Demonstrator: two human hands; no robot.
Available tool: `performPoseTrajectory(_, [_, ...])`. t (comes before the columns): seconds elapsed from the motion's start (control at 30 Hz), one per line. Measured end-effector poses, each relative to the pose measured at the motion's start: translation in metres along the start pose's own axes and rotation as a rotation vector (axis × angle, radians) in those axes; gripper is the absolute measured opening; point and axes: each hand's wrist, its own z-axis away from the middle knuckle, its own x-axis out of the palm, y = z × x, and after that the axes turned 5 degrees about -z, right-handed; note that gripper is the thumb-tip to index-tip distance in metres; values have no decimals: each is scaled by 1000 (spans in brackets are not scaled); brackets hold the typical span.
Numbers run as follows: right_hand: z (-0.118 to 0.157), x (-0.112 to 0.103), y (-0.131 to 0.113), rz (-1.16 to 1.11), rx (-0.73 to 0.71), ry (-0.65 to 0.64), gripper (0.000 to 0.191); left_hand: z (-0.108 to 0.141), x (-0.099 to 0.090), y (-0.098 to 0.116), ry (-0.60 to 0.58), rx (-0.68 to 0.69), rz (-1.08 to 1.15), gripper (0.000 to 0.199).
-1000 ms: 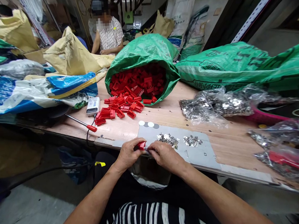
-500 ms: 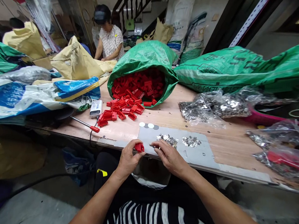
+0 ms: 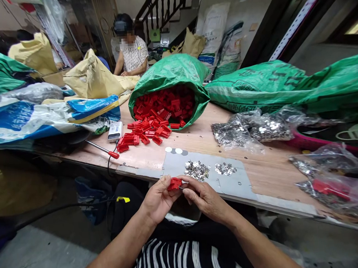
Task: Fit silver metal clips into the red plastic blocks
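Observation:
Between the fingers of my left hand (image 3: 159, 198) is a red plastic part (image 3: 174, 183), held just off the table's front edge. The fingertips of my right hand (image 3: 203, 195) are pinched around a small metal piece (image 3: 181, 187) against the red part's right side; whether it sits inside the part I cannot tell. Just beyond my hands, a pile of small shiny metal pieces (image 3: 196, 170) lies on a grey mat (image 3: 240, 178), with a smaller heap (image 3: 225, 169) to its right.
A green sack (image 3: 174, 69) spills red parts (image 3: 145, 130) onto the table. Left of them lie a white device (image 3: 115, 131) and a red-handled rod (image 3: 113, 155). Clear bags of metal pieces (image 3: 252, 129) are at the right. A person (image 3: 130, 51) works across the table.
My hands have come together. The right hand's metal piece, apart from the red part before, is now against it. The left hand has turned, showing more of its palm.

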Motion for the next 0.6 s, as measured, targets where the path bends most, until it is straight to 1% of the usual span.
performPoseTrajectory(0.07, [0, 0, 0, 25, -13, 36, 37, 1, 2, -1, 21, -24, 13, 7])
performPoseTrajectory(0.2, [2, 0, -2, 57, -34, 102, 33, 2, 5, -4, 47, -44, 3, 11])
performPoseTrajectory(0.3, [4, 1, -1, 11, -3, 104, 33, 2, 5, -8, 40, -34, -37, 12])
performPoseTrajectory(0.37, [5, 2, 3, -58, 24, 114, 36, 3, 4, -12, 9, -38, -46, 14])
performPoseTrajectory(0.43, [6, 2, 7, -145, 54, 129, 40, 4, 2, -17, -39, -58, -25, 16])
performPoseTrajectory(0.5, [8, 3, 12, -215, 90, 124, 42, 4, -2, -22, -62, -70, -9, 18])
performPoseTrajectory(0.6, [12, 3, 19, -232, 146, 100, 35, 1, -13, -31, -21, -54, -90, 23])
